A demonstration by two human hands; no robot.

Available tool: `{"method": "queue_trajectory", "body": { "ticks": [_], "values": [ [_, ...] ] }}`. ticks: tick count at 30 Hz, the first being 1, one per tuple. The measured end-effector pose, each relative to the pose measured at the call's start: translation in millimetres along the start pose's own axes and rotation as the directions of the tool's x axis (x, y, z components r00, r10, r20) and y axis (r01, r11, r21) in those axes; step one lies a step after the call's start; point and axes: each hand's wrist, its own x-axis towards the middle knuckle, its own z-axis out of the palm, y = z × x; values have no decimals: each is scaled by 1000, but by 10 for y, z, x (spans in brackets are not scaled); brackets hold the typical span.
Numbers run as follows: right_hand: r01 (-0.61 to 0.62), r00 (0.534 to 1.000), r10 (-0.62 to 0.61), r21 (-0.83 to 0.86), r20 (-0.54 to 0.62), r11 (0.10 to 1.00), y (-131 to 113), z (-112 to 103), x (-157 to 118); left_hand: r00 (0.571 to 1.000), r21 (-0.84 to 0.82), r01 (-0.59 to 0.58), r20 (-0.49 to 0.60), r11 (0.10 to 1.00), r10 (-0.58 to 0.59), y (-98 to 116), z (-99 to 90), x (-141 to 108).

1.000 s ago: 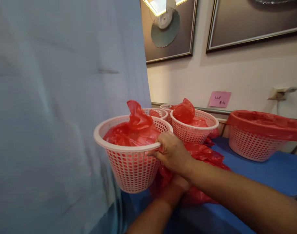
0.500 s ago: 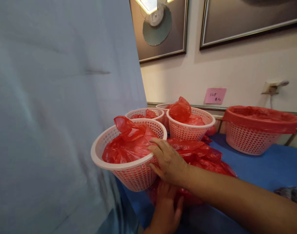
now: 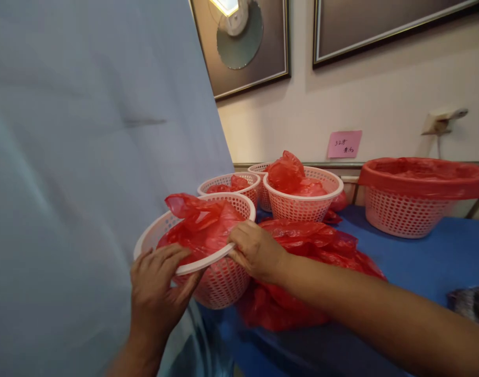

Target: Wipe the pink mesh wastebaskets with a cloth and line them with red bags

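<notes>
The nearest white perforated basket (image 3: 219, 285) has a crumpled red plastic bag (image 3: 211, 230) inside it. My left hand (image 3: 156, 283) grips its near left rim, fingers over the edge and thumb beneath. On the right side of the same rim, my right hand (image 3: 257, 251) is closed, thumb underneath. Loose red plastic bags (image 3: 310, 246) lie on the blue table beside the basket, partly behind my right forearm.
Behind stand another basket (image 3: 255, 192) with red plastic, a fuller one (image 3: 298, 208), and one partly hidden. A red-lined basket (image 3: 404, 214) stands at right on the blue table (image 3: 420, 267). Pale blue cloth (image 3: 86, 157) hangs at left.
My left hand has moved up and left from below my right hand onto the basket's rim. My right hand stays on the rim. The view has shifted slightly.
</notes>
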Motion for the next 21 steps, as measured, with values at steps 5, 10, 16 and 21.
{"method": "queue_trajectory", "body": {
  "ticks": [5, 10, 16, 21],
  "values": [
    [27, 987, -11, 100, -163, 995, -65, -3, -223, 995, 19, -94, 19, 995, 94, -260, -26, -11],
    [-143, 959, 151, 51, -241, 988, 188, 61, -377, 994, 16, -103, 20, 995, 103, -296, -96, -63],
    [-439, 890, 447, -100, 89, 893, 924, 110, 438, 999, -4, -47, 15, 999, 47, -247, -117, -126],
    [-523, 845, 526, -51, 98, 851, 1328, 301, 996, 999, 24, -53, 8, 998, 53, -237, -139, -158]
  ]
}}
